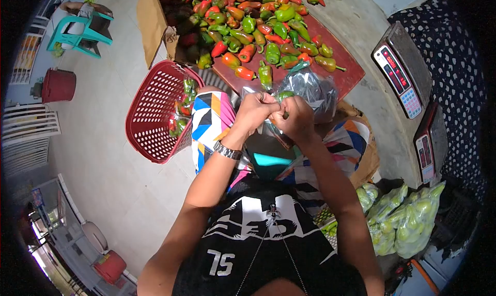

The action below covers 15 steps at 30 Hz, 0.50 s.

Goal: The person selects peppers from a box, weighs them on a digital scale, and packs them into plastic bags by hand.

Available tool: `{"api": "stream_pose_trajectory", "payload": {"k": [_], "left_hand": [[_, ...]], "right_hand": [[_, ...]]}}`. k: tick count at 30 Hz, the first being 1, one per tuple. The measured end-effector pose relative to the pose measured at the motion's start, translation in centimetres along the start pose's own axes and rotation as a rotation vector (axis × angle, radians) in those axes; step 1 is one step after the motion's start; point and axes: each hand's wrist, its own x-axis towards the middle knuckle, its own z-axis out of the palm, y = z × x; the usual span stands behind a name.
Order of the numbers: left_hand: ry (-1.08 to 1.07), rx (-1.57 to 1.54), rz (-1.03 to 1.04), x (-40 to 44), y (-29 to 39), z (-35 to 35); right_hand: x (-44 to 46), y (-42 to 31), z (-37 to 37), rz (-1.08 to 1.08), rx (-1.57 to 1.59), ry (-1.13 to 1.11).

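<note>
My left hand (256,111), with a metal watch on its wrist, and my right hand (298,119) meet above my lap. The fingers of both are pinched together on a clear plastic bag (269,127), whose edges are hard to make out. A green pepper (283,95) shows just behind my fingers. Beyond them, a long green pepper (265,75) lies at the near edge of the red table (345,63). Right beside my right hand sits a bunched heap of thin plastic bags (310,89).
Red, orange and green peppers (248,25) are heaped on the table, against a cardboard box (151,25). A red perforated basket (150,115) holds bagged peppers at left. Two digital scales (397,76) stand at right. Bags of green produce (418,221) sit lower right.
</note>
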Motion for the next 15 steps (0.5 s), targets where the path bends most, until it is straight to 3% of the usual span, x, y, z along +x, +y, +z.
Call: {"api": "stream_pose_trajectory", "payload": {"k": [6,10,12,15], "left_hand": [[-0.047,-0.081,-0.026,0.2,0.8,-0.3],[-0.055,0.109,0.050,0.4,0.9,0.0],[-0.029,0.188,0.085,0.6,0.8,0.3],[-0.070,0.034,0.112,1.0,0.4,0.1]], "right_hand": [[0.6,1.2,-0.7,-0.153,0.043,-0.101],[1.1,1.5,-1.4,-0.239,0.010,-0.135],[1.0,2.0,-1.0,-0.205,0.038,-0.112],[1.0,1.8,-1.2,-0.104,0.122,-0.099]]}}
